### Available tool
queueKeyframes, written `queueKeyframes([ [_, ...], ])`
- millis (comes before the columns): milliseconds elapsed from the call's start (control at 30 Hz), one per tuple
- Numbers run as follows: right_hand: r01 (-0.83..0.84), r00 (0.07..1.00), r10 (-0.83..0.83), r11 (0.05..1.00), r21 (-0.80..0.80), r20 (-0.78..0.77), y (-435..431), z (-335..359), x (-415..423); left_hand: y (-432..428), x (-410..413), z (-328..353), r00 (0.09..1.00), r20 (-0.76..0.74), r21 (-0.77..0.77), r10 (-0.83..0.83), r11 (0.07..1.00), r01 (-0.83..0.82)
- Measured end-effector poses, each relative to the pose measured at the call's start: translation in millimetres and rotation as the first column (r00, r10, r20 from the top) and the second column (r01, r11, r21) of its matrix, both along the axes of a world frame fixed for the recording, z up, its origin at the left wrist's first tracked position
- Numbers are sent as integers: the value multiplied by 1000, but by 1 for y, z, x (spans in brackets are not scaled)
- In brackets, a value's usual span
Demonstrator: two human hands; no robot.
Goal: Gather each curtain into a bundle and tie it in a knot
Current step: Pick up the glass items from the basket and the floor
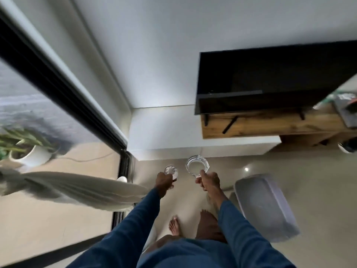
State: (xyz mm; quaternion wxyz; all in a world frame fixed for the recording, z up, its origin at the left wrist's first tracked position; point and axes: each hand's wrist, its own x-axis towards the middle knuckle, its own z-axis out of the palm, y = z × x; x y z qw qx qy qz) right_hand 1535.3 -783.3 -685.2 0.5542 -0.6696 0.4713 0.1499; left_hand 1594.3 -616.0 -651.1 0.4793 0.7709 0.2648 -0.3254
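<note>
Reached forward in dark blue long sleeves point(135, 219), both arms stretched out above bare feet point(174, 227) planted on the pale beige tiled floor point(318, 200). Gripped a small clear drinking glass point(171, 170) in the left hand point(164, 182), fingers curled round its side. Pinched a wider clear faceted glass point(197, 165) at its near rim with the right hand point(209, 182), thumb and fingers closed on it. Held the two glasses just beside each other without touching, over the floor near the foot of the white wall point(154, 55). Showed, at the left, a pale grey-beige fabric curtain point(77, 188) gathered into long folds, running from the left edge of the view to just beside the left forearm, in front of the black-framed glass sliding door point(58, 84); touched it with neither hand, and could not tell through the blur whether it was knotted. Faced a black flat television screen point(270, 80) standing on a brown wooden cabinet point(251, 124) against the wall at the upper right. Stood just left of a grey translucent plastic tub point(266, 206) lying on the floor near the right foot. Looked through the door glass at a green plant in a round white pot point(32, 155) on the paving outside.
</note>
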Motion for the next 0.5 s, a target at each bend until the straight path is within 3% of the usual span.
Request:
queueKeyframes([
  [267, 269, 960, -271, 962, -43, -71, -147, -63, -114, -161, -62, -37, 936, -178, -159, -305, 947, 278],
  [500, 493, 859, -490, 870, -20, -147, -232, -129, -175, -276, -114, -104, 859, -286, -104, -425, 905, 413],
])
